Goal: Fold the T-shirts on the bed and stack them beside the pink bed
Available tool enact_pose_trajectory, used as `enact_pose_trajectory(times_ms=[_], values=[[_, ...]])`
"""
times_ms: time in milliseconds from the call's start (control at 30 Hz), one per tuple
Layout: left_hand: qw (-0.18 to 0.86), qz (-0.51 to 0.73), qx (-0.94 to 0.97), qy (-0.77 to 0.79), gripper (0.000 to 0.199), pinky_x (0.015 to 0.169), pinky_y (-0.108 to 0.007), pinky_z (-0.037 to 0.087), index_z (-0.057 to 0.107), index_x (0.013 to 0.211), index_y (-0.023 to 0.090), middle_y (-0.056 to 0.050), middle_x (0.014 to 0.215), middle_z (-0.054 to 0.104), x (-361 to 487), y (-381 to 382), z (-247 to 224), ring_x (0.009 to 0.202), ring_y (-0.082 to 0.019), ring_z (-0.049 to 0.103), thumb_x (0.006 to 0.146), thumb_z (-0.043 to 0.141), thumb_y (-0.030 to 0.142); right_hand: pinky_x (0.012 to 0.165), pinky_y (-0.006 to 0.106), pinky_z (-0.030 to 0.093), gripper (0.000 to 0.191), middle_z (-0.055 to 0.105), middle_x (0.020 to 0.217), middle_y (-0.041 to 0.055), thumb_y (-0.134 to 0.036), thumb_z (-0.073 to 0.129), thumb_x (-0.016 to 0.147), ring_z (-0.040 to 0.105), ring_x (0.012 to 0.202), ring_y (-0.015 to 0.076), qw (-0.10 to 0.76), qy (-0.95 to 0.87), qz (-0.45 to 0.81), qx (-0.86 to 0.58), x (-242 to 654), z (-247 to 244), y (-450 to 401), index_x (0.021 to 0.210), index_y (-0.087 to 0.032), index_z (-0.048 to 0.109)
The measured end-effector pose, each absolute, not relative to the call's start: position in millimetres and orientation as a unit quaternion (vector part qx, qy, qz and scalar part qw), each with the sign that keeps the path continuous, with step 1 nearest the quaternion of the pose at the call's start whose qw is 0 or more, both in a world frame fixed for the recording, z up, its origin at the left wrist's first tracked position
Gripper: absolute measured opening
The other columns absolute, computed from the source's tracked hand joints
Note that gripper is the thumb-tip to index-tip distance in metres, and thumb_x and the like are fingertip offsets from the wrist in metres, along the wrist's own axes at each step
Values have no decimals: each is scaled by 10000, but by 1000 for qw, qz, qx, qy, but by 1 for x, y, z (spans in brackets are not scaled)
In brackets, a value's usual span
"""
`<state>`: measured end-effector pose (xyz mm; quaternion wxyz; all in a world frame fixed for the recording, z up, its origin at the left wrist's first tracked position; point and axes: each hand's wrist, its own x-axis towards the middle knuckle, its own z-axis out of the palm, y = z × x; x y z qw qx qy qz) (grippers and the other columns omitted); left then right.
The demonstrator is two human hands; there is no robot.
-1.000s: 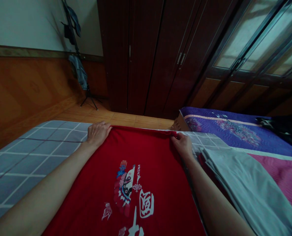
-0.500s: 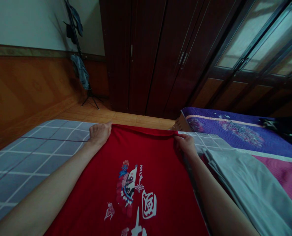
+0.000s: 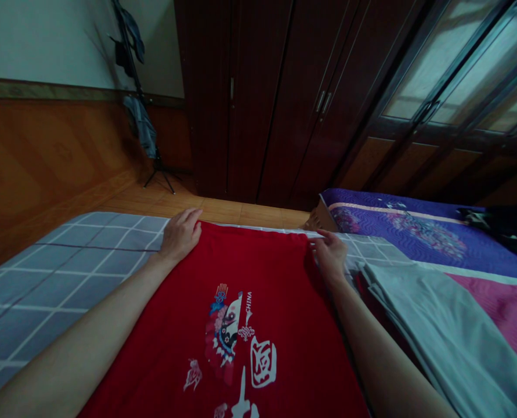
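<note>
A red shirt (image 3: 258, 267) with a printed figure and white characters lies spread on the bed's grey checked cover (image 3: 67, 290). At the shirt's far left corner is my left hand (image 3: 182, 233), its fingers apart and touching the fabric edge. My right hand (image 3: 330, 252) rests at the far right corner, fingers loosely spread beside the cloth. The shirt's far edge lies nearly straight between both hands. The lower part of the shirt runs out of the frame.
Folded pale grey cloth (image 3: 436, 325) lies on the right over dark red fabric. Beyond it are a purple floral cover (image 3: 415, 226), pink bedding (image 3: 497, 307) and a dark garment (image 3: 506, 226). A coat stand (image 3: 156, 157) and dark wardrobe (image 3: 258, 104) stand behind.
The shirt's far edge has come down from a raised, sagging fold to lie flat. Both hands have loosened from its corners, their fingers spreading.
</note>
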<state>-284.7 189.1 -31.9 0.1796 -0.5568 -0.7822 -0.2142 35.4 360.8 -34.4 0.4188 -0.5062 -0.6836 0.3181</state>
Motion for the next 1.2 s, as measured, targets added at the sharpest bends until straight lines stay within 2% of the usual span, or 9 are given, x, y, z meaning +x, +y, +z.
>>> enact_pose_trajectory(times_ms=[100, 200, 333, 467, 700, 833, 933, 1100, 1200], values=[[85, -171, -667, -720, 393, 1025, -292, 359, 591, 1177, 176, -66, 1209, 610, -278, 192, -33, 1155, -174, 526, 932, 296, 263, 766, 332, 517, 323, 717, 916, 85, -316, 463, 788, 661, 870, 220, 377, -758, 318, -426, 25, -33, 349, 977, -159, 674], [23, -111, -698, -707, 449, 1072, -287, 303, 564, 1243, 170, -61, 1337, 530, -284, 195, -40, 1249, -174, 453, 932, 312, 374, 929, 369, 448, 256, 695, 1057, 72, -362, 608, 731, 612, 1031, 251, 300, -834, 313, -341, 19, -35, 342, 891, -195, 718], [6, -76, -630, -773, 613, 1114, -430, 205, 349, 1407, 66, -143, 1473, 332, -307, 194, -52, 1370, -257, 271, 936, 237, 442, 1074, 464, 266, 509, 439, 1397, 174, -434, 511, 845, 369, 1305, 316, 192, -906, 108, -362, 24, -39, 342, 1232, -112, 581], [-10, -53, -590, -805, 674, 1118, -485, 137, 264, 1449, 113, -112, 1515, 232, -321, 192, -57, 1402, -267, 172, 923, 210, 530, 1094, 454, 221, 662, 266, 1495, 173, -551, 356, 904, 235, 1373, 311, 118, -917, -8, -382, 28, -41, 340, 1395, -108, 388], [-6, -43, -556, -830, 672, 1105, -519, 141, 208, 1467, 140, -108, 1531, 183, -314, 183, -43, 1413, -280, 112, 930, 193, 544, 1094, 474, 197, 724, 258, 1506, 136, -619, 226, 904, 179, 1391, 301, 51, -913, -6, -406, 30, -51, 345, 1442, -140, 297], [4, -44, -642, -766, 671, 1123, -483, 107, 169, 1476, 206, -68, 1548, 99, -293, 154, -34, 1420, -252, 71, 923, 227, 583, 1093, 473, 196, 721, 259, 1506, 137, -615, 225, 905, 180, 1390, 306, 50, -913, -11, -406, 31, -54, 349, 1441, -139, 299], [-25, -34, -682, -730, 638, 1128, -460, 115, 189, 1470, 252, -45, 1543, 138, -295, 118, -41, 1416, -238, 112, 926, 232, 584, 1088, 470, 207, 712, 273, 1500, 135, -613, 230, 905, 192, 1386, 308, 57, -914, -16, -402, 31, -54, 349, 1434, -144, 314], [-21, -50, -597, -801, 660, 1111, -476, 191, 224, 1462, 143, -131, 1522, 206, -317, 48, -52, 1397, -276, 187, 934, 254, 538, 1071, 445, 249, 683, 329, 1474, 134, -591, 229, 915, 251, 1365, 297, 74, -915, -34, -395, 31, -55, 349, 1412, -140, 354], [-34, -74, -601, -795, 718, 1107, -465, 227, 203, 1467, 138, -151, 1519, 206, -302, 9, -46, 1394, -287, 197, 905, 331, 566, 1056, 457, 267, 653, 364, 1449, 153, -556, 243, 926, 288, 1344, 308, 82, -913, -53, -396, 31, -51, 346, 1387, -118, 390]])
